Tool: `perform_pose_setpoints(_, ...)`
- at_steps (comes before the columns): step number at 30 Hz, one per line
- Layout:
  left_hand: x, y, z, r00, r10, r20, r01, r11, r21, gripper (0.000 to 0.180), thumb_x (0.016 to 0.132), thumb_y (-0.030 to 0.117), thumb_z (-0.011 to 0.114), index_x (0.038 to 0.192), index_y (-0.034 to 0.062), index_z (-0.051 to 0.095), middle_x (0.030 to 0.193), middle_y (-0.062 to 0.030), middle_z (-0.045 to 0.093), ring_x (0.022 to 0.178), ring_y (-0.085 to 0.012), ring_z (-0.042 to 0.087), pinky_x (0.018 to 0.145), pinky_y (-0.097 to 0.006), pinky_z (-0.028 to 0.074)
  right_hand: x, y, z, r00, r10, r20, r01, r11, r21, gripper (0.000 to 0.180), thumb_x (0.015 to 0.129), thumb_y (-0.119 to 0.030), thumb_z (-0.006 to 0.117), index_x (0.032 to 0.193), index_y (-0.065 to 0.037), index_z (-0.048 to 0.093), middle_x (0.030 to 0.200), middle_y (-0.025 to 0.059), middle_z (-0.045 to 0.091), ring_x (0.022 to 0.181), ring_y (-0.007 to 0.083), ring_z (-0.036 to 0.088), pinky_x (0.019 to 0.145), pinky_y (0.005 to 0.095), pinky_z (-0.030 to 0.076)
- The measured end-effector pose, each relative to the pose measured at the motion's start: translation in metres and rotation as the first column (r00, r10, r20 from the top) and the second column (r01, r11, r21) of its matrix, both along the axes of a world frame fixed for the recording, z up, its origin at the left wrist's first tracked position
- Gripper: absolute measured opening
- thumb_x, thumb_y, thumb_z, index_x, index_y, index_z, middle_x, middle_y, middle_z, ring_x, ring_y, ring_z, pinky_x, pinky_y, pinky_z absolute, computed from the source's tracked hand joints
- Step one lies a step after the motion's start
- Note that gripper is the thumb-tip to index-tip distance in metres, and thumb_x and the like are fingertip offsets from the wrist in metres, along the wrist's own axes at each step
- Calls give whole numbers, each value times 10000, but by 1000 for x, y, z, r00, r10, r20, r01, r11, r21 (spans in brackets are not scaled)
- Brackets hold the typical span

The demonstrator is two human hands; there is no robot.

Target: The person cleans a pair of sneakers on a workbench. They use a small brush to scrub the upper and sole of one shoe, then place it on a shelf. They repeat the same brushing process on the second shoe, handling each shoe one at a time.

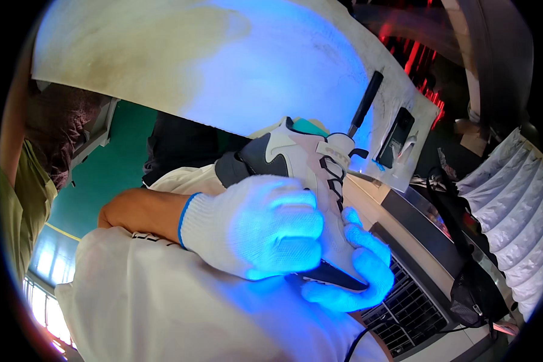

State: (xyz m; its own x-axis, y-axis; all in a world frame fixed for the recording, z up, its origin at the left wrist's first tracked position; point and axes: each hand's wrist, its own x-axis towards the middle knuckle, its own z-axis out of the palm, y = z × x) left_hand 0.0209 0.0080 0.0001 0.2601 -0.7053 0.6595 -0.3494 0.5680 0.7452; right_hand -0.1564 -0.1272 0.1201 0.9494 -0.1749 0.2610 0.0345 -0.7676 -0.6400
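Two gloved hands are wrapped around one sneaker [308, 163], held up close to the person's chest. The shoe is white and grey with dark laces, and it lies tilted, its heel end toward the upper left and its dark sole edge showing at the bottom between the hands. The left hand [256, 226], in a white knit glove with a blue cuff, closes over the side of the shoe, its fingers curled tight around the upper. The right hand [356, 265], also gloved and glowing blue, cups the shoe from below, its fingers bent up around the sole and toe end so that it grips the shoe from the other side. Strong blue light washes over both gloves and over the pale work surface [181, 54] behind them.

A black-handled brush [364, 105] lies on that surface just beyond the shoe, and a dark flat phone-like device [396, 137] rests near it on the right. A metal grille [407, 304] sits below the right hand. A row of white bundled pieces [513, 199] runs along the far right, well apart from the hands. The person's white sleeve [163, 289] fills the lower part of the view.
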Motion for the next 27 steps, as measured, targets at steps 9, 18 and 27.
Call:
perform_pose_setpoints(9, 0, -57, 39, 968, -130, -216, 208, 896, 392, 434, 755, 227, 879, 1116, 79, 689, 1075, -115, 672, 888, -344, 722, 719, -453, 599, -59, -43, -50, 996, -49, 80, 30, 974, 224, 657, 844, -371, 947, 1325, -5, 690, 1366, 236, 708, 1225, 393, 731, 1044, 562, 607)
perform_pose_setpoints(18, 7, -101, 23, 842, -227, 489, -224, 678, 700, 498, 730, 227, 889, 1131, 96, 625, 1020, -130, 631, 856, -374, 707, 700, -487, 564, -21, -77, -178, 938, -343, 49, 249, 768, 590, 691, 734, -338, 1038, 1256, 26, 770, 1339, 221, 774, 1204, 383, 766, 1061, 491, 604)
perform_pose_setpoints(27, 8, -92, 29, 875, -257, 411, -138, 681, 720, 609, 765, 347, 1003, 1211, 106, 666, 1207, -142, 691, 990, -399, 714, 832, -471, 574, -22, -89, -177, 967, -254, 33, 214, 872, 441, 578, 784, -342, 978, 1261, -70, 797, 1197, 169, 814, 1084, 353, 808, 914, 415, 643)
